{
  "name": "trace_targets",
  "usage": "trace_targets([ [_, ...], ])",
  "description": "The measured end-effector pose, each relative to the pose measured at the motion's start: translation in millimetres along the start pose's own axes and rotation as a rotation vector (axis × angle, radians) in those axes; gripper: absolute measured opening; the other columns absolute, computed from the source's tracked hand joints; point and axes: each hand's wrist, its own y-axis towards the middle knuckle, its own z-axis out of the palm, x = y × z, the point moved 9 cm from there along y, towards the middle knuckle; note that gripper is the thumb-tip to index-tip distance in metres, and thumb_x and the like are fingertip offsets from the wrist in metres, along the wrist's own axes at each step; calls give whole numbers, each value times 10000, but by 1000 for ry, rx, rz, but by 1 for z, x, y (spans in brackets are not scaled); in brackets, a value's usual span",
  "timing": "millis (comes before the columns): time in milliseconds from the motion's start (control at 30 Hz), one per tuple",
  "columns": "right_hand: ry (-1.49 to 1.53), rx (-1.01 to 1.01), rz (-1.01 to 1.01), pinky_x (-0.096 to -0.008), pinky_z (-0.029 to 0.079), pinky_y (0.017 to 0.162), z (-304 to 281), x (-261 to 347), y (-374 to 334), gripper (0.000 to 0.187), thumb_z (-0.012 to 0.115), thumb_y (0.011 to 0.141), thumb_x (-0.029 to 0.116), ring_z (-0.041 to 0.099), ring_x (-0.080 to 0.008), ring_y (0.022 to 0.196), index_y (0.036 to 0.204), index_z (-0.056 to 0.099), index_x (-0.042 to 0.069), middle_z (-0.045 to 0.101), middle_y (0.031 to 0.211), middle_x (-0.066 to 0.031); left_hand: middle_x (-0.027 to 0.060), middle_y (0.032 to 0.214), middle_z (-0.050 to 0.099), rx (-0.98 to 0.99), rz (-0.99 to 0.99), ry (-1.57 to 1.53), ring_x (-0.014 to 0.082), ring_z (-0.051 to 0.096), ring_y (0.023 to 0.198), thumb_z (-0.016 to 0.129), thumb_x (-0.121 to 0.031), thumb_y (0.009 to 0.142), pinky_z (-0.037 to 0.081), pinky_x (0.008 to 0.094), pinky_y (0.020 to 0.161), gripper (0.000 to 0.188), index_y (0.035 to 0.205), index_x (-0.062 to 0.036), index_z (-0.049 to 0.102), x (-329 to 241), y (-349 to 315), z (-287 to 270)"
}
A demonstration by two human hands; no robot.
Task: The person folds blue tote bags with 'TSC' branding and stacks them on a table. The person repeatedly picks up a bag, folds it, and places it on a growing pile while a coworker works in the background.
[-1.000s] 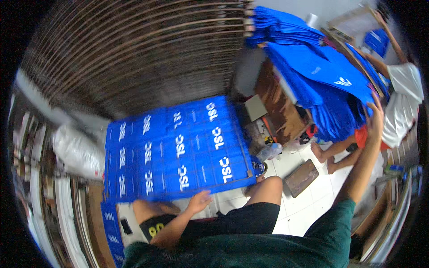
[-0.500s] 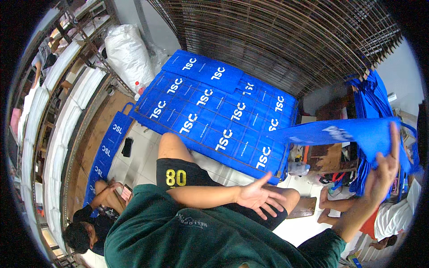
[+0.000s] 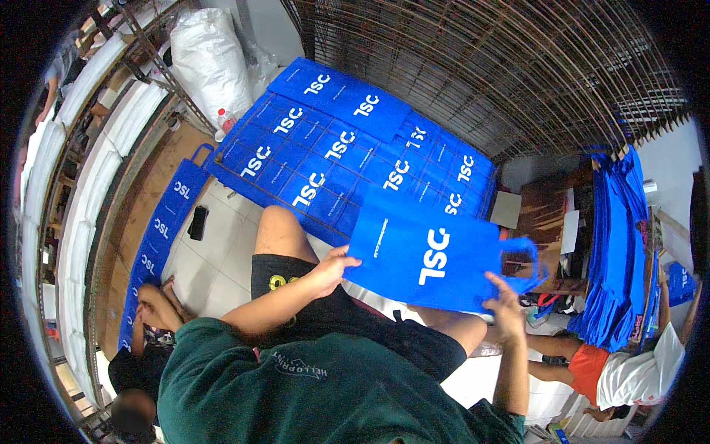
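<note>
A flat blue tote bag (image 3: 403,240) with white print is stretched between my hands, above my lap and the near edge of the rack. My left hand (image 3: 331,272) pinches its left end, thumb on top. At the lower right corner, beside the looped handle, my right hand (image 3: 506,307) grips the bag's edge. The handle (image 3: 529,259) hangs past the right end and is slightly blurred. Beyond the bag, more blue printed bags (image 3: 296,159) lie in rows on a wire rack, partly hidden by the one I hold.
Raised wire racks (image 3: 473,66) lean over the far side. Many blue bags hang in a bundle (image 3: 617,251) at right, near a person in a white shirt (image 3: 640,370). Another person sits at lower left beside a blue row of bags (image 3: 159,229). A phone (image 3: 197,223) lies on the floor.
The bag has come from the right, where my right hand held it up, to in front of me. My left hand was open and now holds its left end.
</note>
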Motion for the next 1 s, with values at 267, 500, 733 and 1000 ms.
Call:
trace_targets([
  [267, -170, 40, 123, -307, 353, 958, -15, -107, 35, 676, 564, 585, -83, 408, -211, 1185, 1249, 462, -6, 472, 1254, -145, 53, 1076, 584, 64, -60, 460, 151, 540, 959, 576, -16, 743, 430, 278, 848, 490, 1225, -23, 492, 18, 56, -4],
  [500, -193, -128, -177, -319, 293, 1011, -29, -29, 148, 701, 496, 595, -111, 400, -232, 1201, 1286, 406, -34, 440, 1295, -138, 109, 1248, 495, 128, 208, 602, 173, 496, 1075, 542, -24, 726, 414, 294, 892, 576, 1290, -21, 425, -94, 139, 17],
  [733, 79, -330, -363, -308, 321, 984, -2, -8, 323, 660, 483, 677, -58, 424, -222, 1170, 1323, 347, -39, 414, 1308, -168, 81, 1137, 525, -426, 467, 278, 166, 530, 953, 609, -78, 778, 442, 326, 813, 622, 1341, -138, 350, -188, 185, -53],
  [1000, 81, -343, -151, -255, 416, 832, 50, -111, 496, 651, 503, 685, -74, 499, -178, 1011, 1319, 377, -4, 442, 1277, -146, 97, 1061, 576, -252, 219, 813, 188, 561, 940, 694, -283, 767, 466, 329, 792, 624, 1295, -130, 399, -149, 195, -73],
])
